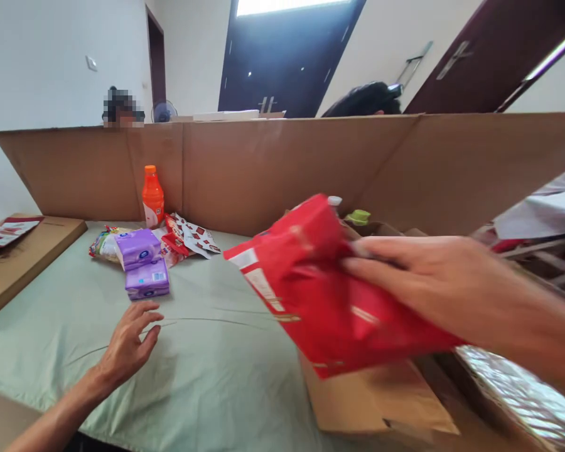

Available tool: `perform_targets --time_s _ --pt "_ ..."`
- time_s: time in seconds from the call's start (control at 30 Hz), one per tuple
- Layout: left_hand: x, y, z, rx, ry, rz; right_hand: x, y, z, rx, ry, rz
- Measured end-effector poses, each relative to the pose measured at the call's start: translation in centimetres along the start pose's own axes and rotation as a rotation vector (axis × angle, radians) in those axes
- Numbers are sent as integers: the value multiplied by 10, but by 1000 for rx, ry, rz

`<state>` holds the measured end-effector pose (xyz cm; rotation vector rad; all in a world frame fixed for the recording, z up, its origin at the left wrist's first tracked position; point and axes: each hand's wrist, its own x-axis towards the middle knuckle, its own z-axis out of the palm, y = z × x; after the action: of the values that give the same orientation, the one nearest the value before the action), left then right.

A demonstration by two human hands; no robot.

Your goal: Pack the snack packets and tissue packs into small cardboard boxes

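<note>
A red packet (311,295) with white and gold print is gripped by my right hand (433,282), held up in front of a cardboard box (381,395). The packet is partly blurred. Low over the green cloth, my left hand (134,336) has its fingers apart and holds nothing. Just beyond it lie purple tissue packs (147,279), one resting partly on the other. Behind them are a colourful plastic bag (104,243), a red packet (174,238) and a white packet with brown-red squares (198,236). An orange bottle (153,198) stands upright at the back.
A tall cardboard wall (273,169) runs along the far edge. At left lies a flat cardboard box (32,257) with a packet on it. A green cap (358,217) shows in the box at right. People (122,110) are partly visible beyond the wall.
</note>
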<state>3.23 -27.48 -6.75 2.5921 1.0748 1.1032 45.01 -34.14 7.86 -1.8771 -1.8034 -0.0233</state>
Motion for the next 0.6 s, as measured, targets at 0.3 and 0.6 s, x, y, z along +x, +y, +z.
perform_targets --time_s 0.3,0.6 --pt "-46 -32 6 -76 28 -176 111 -114 103 324 -159 252" --pt "-64 -53 17 -101 -10 -200 60 -58 19 733 97 219"
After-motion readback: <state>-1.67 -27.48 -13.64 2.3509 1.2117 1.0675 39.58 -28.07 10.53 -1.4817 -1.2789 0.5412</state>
